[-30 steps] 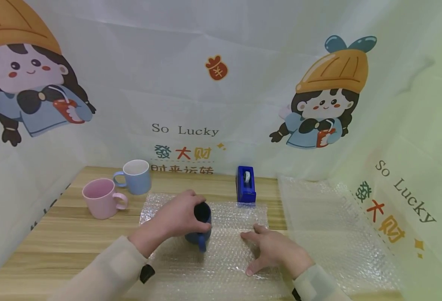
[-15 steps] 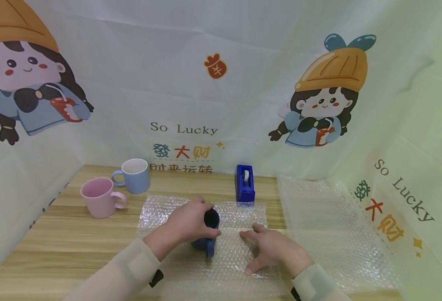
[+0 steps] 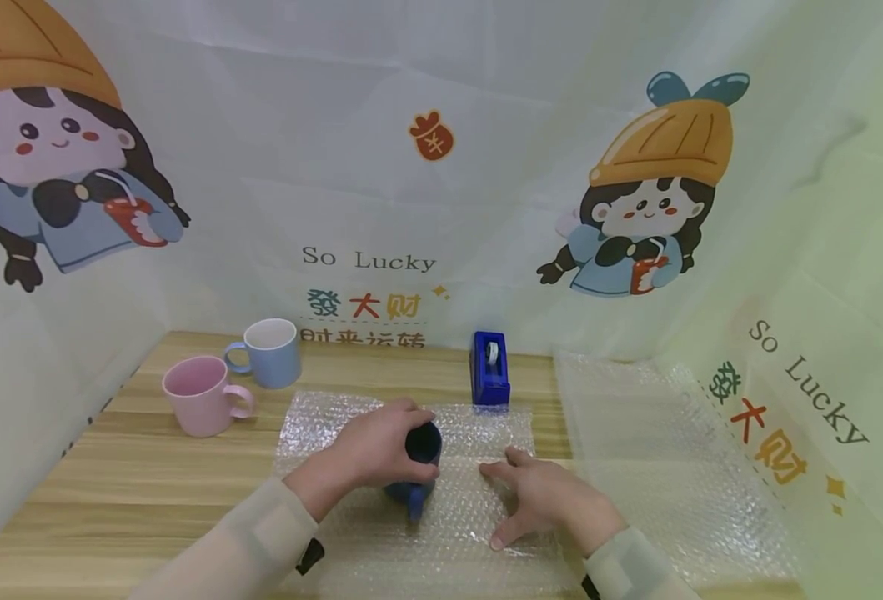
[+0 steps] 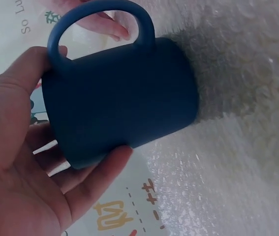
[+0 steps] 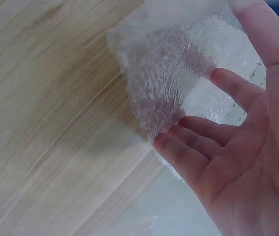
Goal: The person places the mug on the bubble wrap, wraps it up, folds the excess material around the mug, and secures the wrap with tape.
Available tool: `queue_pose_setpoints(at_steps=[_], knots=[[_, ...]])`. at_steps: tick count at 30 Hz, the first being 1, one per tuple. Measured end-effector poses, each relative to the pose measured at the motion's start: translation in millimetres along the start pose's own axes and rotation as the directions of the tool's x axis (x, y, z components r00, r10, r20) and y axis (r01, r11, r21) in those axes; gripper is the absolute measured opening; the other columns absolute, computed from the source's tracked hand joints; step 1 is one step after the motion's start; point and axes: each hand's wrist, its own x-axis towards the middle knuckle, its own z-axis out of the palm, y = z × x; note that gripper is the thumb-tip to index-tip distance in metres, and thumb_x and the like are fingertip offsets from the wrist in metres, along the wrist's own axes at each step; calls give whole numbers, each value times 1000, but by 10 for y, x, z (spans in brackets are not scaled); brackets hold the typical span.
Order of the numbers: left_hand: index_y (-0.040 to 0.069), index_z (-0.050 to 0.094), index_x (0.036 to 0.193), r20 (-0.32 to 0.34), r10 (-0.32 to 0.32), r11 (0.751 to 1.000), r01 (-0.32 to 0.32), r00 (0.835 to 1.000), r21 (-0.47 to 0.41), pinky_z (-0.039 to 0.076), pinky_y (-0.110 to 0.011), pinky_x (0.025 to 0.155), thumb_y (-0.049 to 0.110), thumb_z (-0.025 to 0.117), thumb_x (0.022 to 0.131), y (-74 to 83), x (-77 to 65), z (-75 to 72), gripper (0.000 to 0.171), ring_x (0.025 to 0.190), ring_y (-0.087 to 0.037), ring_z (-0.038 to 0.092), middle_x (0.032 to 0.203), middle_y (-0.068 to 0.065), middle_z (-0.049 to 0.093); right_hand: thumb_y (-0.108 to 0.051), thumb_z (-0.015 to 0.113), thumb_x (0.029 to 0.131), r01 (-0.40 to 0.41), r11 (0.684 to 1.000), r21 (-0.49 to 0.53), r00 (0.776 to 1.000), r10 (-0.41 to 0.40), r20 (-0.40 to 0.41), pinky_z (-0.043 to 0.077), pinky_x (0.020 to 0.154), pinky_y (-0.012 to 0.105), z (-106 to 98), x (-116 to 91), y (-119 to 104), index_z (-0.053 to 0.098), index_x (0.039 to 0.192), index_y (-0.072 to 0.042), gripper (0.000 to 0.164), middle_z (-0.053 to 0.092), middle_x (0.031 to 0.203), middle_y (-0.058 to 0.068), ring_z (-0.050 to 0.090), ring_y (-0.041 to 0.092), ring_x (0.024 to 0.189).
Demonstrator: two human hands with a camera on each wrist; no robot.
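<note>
My left hand (image 3: 377, 450) grips a dark blue mug (image 4: 124, 103) near its rim, thumb on the handle side and fingers round the far side. The mug is upright on a sheet of bubble wrap (image 3: 471, 525), its handle toward me. To the right, my right hand (image 3: 549, 496) rests at the right part of this sheet with fingers spread. In the right wrist view, its fingertips (image 5: 166, 142) touch the sheet's edge, and some show blurred through the plastic.
A pink mug (image 3: 197, 400) and a light blue mug (image 3: 276, 358) stand at the back left of the wooden table (image 3: 111, 492). Behind the wrap sits a blue tape dispenser (image 3: 490, 379). More bubble wrap (image 3: 651, 467) lies at the right, beside the printed cloth wall (image 3: 501, 208).
My left hand has slid the dark blue mug to the right over the bubble wrap, mostly in the first half second. The right hand stays in place.
</note>
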Motion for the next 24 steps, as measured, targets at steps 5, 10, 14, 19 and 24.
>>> queue_pose_setpoints(at_steps=[5,10,14,19,24], knots=[[18,58,144,17,37,999,-37,999,-16,54,-48,97,53,82,78,-45,-3,14,79,123,-27,61,144,-6,58,-60,87,65,4,1000,-1,1000,-4,-2,45,106,63,13,4,3,50,150,-31,97,35,161,21,48,46,137],[14,41,155,-3,-39,992,39,999,-118,49,-50,106,61,84,72,-85,-30,81,104,132,-31,53,153,-13,46,-60,88,64,5,1000,-3,1000,-5,-8,45,105,64,17,-1,-6,50,150,-31,98,35,161,21,49,46,137],[4,41,147,-37,-157,962,144,987,-232,51,-47,103,61,88,67,-112,-88,134,109,123,-29,56,141,-16,50,-59,88,64,8,1000,8,1000,-8,-7,44,106,64,27,-6,-25,50,150,-31,98,35,162,20,48,46,137],[1,56,124,-81,-191,925,152,978,-348,54,-41,90,50,91,67,-113,-148,169,83,100,-20,60,113,-7,61,-59,88,64,21,1000,6,1000,-21,-22,45,105,63,30,-14,-21,50,150,-29,98,36,161,22,48,46,137],[5,59,120,-123,-219,906,155,968,-394,54,-40,89,49,92,66,-103,-161,214,77,99,-19,61,110,-4,63,-59,88,66,38,999,13,999,-37,-28,44,106,63,22,-32,15,49,150,-28,98,36,161,23,46,46,139]])
